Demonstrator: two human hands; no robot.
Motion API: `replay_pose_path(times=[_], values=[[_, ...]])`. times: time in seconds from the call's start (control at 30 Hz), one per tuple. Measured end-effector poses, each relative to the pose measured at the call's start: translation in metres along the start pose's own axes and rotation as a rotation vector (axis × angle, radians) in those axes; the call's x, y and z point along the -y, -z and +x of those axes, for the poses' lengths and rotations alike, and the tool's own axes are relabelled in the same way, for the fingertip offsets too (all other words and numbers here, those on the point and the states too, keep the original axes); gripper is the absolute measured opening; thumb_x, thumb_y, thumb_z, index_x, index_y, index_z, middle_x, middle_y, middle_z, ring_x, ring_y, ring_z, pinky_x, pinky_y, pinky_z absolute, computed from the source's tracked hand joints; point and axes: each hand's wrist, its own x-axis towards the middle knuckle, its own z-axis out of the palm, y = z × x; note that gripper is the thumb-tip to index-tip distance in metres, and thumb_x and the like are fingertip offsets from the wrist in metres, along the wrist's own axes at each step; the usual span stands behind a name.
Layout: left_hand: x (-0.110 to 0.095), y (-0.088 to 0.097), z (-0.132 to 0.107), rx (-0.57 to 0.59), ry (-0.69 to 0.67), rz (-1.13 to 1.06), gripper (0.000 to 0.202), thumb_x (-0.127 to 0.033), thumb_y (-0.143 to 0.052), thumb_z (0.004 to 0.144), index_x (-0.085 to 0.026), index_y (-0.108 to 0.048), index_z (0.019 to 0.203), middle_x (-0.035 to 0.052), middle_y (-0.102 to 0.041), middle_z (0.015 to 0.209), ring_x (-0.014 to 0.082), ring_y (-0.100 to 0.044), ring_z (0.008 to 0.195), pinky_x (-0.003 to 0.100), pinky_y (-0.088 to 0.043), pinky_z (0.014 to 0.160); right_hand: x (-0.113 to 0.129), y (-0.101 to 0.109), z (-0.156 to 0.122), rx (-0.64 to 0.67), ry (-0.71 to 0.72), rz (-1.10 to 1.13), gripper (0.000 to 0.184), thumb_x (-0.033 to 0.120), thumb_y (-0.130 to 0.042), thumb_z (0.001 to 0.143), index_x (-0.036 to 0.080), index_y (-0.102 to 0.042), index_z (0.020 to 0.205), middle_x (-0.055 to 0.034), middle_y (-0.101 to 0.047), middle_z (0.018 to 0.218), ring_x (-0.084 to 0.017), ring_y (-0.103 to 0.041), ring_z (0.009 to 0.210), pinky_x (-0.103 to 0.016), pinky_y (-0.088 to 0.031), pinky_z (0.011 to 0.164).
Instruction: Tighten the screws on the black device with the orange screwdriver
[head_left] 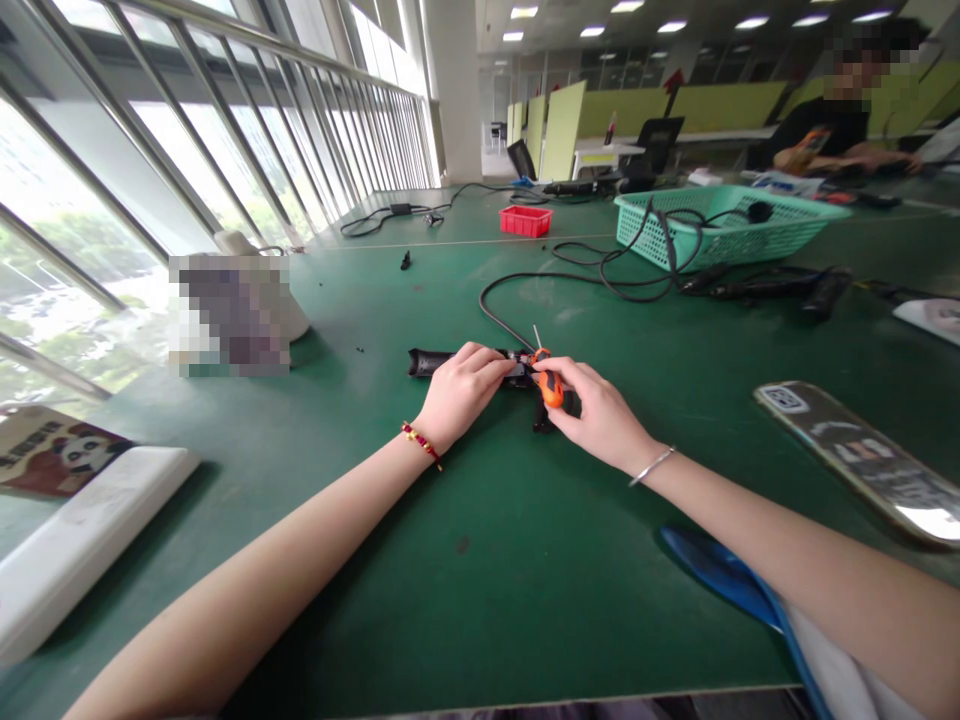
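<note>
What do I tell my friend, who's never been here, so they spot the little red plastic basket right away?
Start at the wide, flat green tabletop and look past the bare left hand and bare right hand. Beyond them, left of the big mint-green plastic basket, sits a little rectangular red plastic basket. It's far smaller than that mint-green neighbour, and bright red.

Big, bright windows (45, 230) and a shiny metal railing (255, 38) fill the upper left. A pale pillar (454, 80) stands top middle. Upper right, ceiling lights (627, 6) glow above green dividers (566, 130) and a black chair (660, 142).
</note>
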Motion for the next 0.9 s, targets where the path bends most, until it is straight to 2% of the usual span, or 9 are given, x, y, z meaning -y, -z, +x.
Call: replay_pose_path(times=[0.2, 0.43, 0.53, 0.63, 0.7, 0.8, 0.87, 0.9], values=[[0.004, -0.003, -0.001, -0.063, -0.018, 0.103, 0.026, -0.024, -0.042, 0.097, -0.016, -0.066, 0.103, 0.0052, -0.070, 0.092, 0.0155, -0.058, 0.086, 0.025, -0.050, 0.075, 0.001, 0.000, 0.000, 0.000, -0.013, -0.005, 0.043, 0.013, -0.054, 0.075, 0.022, -0.053, 0.116, -0.0074, -0.064, 0.107, -0.024, -0.059, 0.101, -0.038, -0.049, 0.088], [0.005, -0.004, -0.001, -0.076, -0.079, 0.085, 0.026, -0.023, -0.043, 0.096, -0.016, -0.067, 0.101, 0.0044, -0.070, 0.091, 0.0142, -0.057, 0.086, 0.023, -0.050, 0.074, 0.002, 0.000, 0.000, -0.003, -0.023, -0.011, 0.044, 0.012, -0.054, 0.073, 0.022, -0.054, 0.116, -0.0079, -0.064, 0.106, -0.024, -0.060, 0.100, -0.038, -0.050, 0.086], [0.001, -0.003, 0.000, -0.060, -0.064, 0.112, 0.026, -0.025, -0.044, 0.095, -0.018, -0.069, 0.100, 0.0047, -0.070, 0.093, 0.0156, -0.057, 0.086, 0.026, -0.050, 0.075, 0.001, 0.001, 0.000, 0.010, -0.017, -0.011, 0.045, 0.012, -0.054, 0.073, 0.021, -0.054, 0.117, -0.0088, -0.063, 0.108, -0.025, -0.059, 0.101, -0.039, -0.050, 0.088], [0.005, 0.003, 0.001, 0.000, -0.024, 0.176, 0.025, -0.027, -0.047, 0.092, -0.021, -0.070, 0.101, 0.0053, -0.069, 0.101, 0.0188, -0.059, 0.092, 0.032, -0.049, 0.082, 0.001, 0.003, 0.000, 0.049, -0.008, -0.005, 0.045, 0.012, -0.053, 0.074, 0.021, -0.053, 0.119, -0.0094, -0.062, 0.111, -0.024, -0.059, 0.103, -0.040, -0.050, 0.089], [0.016, 0.011, 0.000, 0.037, 0.096, 0.266, 0.029, -0.023, -0.045, 0.090, -0.021, -0.067, 0.109, 0.0078, -0.066, 0.112, 0.0222, -0.058, 0.099, 0.037, -0.046, 0.088, 0.000, 0.005, 0.000, 0.086, 0.000, -0.012, 0.046, 0.012, -0.053, 0.075, 0.021, -0.052, 0.120, -0.0101, -0.061, 0.115, -0.025, -0.059, 0.106, -0.041, -0.050, 0.090], [0.045, 0.026, -0.007, 0.116, 0.443, 0.506, 0.045, -0.010, -0.038, 0.087, -0.012, -0.053, 0.130, 0.0183, -0.054, 0.131, 0.0286, -0.055, 0.109, 0.046, -0.041, 0.095, 0.001, 0.006, 0.000, 0.124, 0.016, -0.041, 0.048, 0.012, -0.054, 0.075, 0.021, -0.051, 0.121, -0.0110, -0.059, 0.121, -0.026, -0.057, 0.111, -0.042, -0.049, 0.092], [0.065, 0.038, -0.015, 0.257, 0.718, 0.648, 0.046, -0.008, -0.032, 0.088, -0.005, -0.050, 0.131, 0.0248, -0.050, 0.134, 0.0322, -0.055, 0.110, 0.049, -0.040, 0.093, 0.000, 0.007, 0.000, 0.132, 0.021, -0.059, 0.048, 0.013, -0.054, 0.075, 0.021, -0.052, 0.122, -0.0114, -0.059, 0.122, -0.026, -0.056, 0.112, -0.043, -0.050, 0.092], [0.074, 0.043, -0.019, 0.388, 0.832, 0.666, 0.044, -0.007, -0.032, 0.088, -0.002, -0.052, 0.128, 0.0264, -0.052, 0.130, 0.0332, -0.057, 0.108, 0.048, -0.042, 0.088, 0.000, 0.006, 0.000, 0.133, 0.022, -0.064, 0.048, 0.013, -0.054, 0.075, 0.021, -0.052, 0.122, -0.0114, -0.059, 0.122, -0.026, -0.056, 0.112, -0.043, -0.050, 0.092]])
